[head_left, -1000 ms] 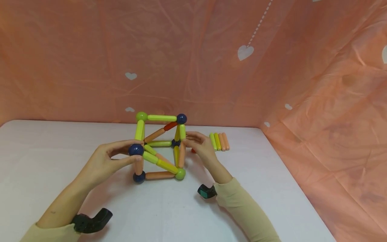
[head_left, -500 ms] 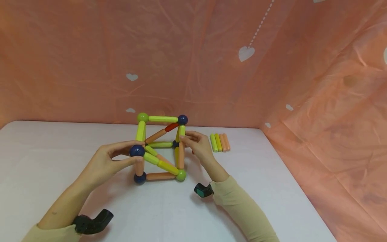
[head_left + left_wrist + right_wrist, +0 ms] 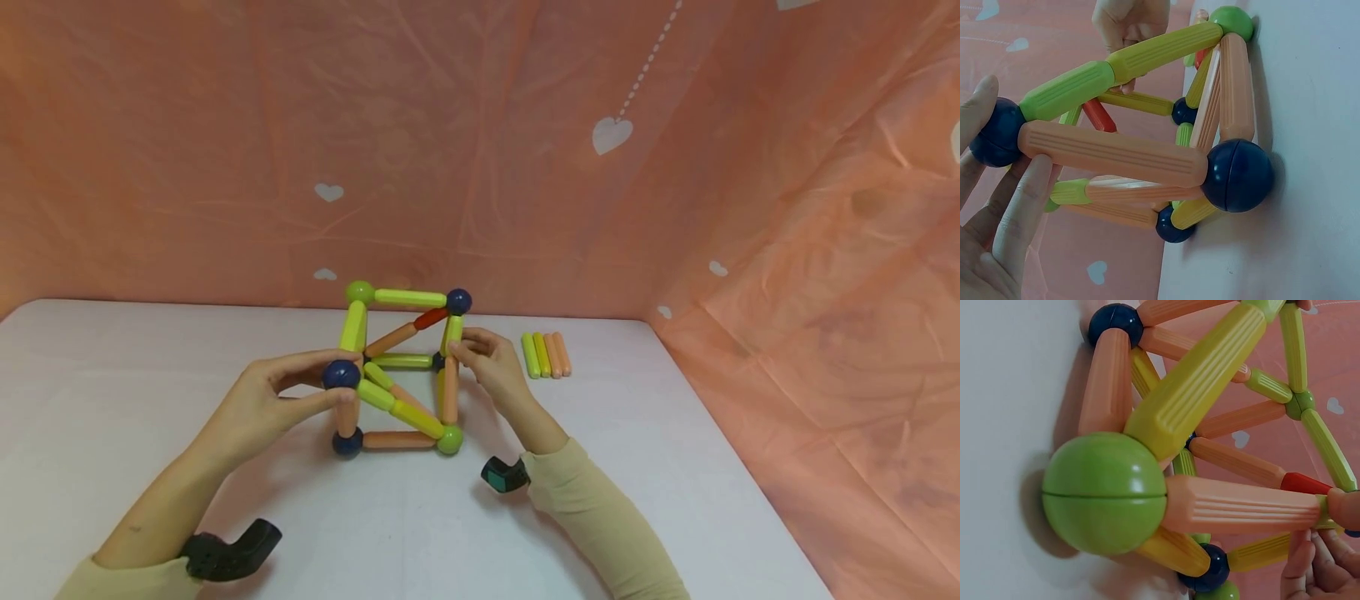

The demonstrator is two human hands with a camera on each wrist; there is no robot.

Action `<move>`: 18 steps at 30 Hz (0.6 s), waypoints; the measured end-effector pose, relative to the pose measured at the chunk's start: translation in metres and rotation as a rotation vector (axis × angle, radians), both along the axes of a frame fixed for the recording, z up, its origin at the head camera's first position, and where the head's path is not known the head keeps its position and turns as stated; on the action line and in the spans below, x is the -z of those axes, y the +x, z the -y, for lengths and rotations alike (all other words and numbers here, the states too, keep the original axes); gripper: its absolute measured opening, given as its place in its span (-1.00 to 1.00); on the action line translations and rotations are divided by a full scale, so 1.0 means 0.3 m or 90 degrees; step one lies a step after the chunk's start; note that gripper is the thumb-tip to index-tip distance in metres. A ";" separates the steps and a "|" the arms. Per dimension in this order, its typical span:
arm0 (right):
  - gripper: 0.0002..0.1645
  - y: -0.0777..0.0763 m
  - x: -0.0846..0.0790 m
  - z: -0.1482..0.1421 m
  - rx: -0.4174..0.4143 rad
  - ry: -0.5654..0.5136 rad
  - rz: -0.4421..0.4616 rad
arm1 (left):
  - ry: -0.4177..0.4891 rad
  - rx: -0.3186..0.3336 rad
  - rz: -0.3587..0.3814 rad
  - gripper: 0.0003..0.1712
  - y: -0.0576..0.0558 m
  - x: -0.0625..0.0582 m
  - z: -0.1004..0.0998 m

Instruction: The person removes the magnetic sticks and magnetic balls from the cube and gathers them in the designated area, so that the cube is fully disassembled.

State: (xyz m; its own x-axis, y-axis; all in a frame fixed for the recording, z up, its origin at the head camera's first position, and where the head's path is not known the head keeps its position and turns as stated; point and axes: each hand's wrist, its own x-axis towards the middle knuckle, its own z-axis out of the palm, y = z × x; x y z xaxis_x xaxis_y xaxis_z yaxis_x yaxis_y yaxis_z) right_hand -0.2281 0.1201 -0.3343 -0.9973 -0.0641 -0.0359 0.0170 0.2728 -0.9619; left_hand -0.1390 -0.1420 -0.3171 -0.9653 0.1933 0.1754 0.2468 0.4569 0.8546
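A box-shaped frame of toy building rods and balls stands on the white table, with rods in orange, yellow, lime and red. My left hand (image 3: pixel 258 404) grips the dark blue ball (image 3: pixel 341 374) at its upper front left corner, thumb and fingers on either side. On the frame's right, my right hand (image 3: pixel 497 371) pinches the joint where an orange rod (image 3: pixel 1244 505) meets a lime rod (image 3: pixel 455 327). That orange rod rises from a green ball (image 3: pixel 1104 494) low at the front right. Another blue ball (image 3: pixel 459 302) tops the back right corner.
Several loose rods (image 3: pixel 546 356), lime, yellow and orange, lie side by side right of the right hand. A pink cloth (image 3: pixel 480 150) with white hearts hangs behind the white table (image 3: pixel 420 533) and along its right side. Each wrist wears a black camera mount (image 3: pixel 231 551).
The frame's back top has shifted slightly right and down in the head view. My right hand has moved a little left, and the red piece beside it no longer shows.
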 end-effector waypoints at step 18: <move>-0.57 0.013 0.002 -0.054 -0.013 -0.006 -0.068 | -0.007 -0.001 -0.007 -0.43 0.001 0.002 0.000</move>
State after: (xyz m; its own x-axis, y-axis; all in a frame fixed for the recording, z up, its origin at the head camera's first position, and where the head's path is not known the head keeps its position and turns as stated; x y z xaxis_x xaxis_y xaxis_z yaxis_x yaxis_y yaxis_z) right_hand -0.2243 0.1363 -0.3350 -0.9939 -0.0842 0.0713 -0.0912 0.2635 -0.9603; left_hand -0.1388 -0.1420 -0.3176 -0.9638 0.1935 0.1837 0.2551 0.4668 0.8468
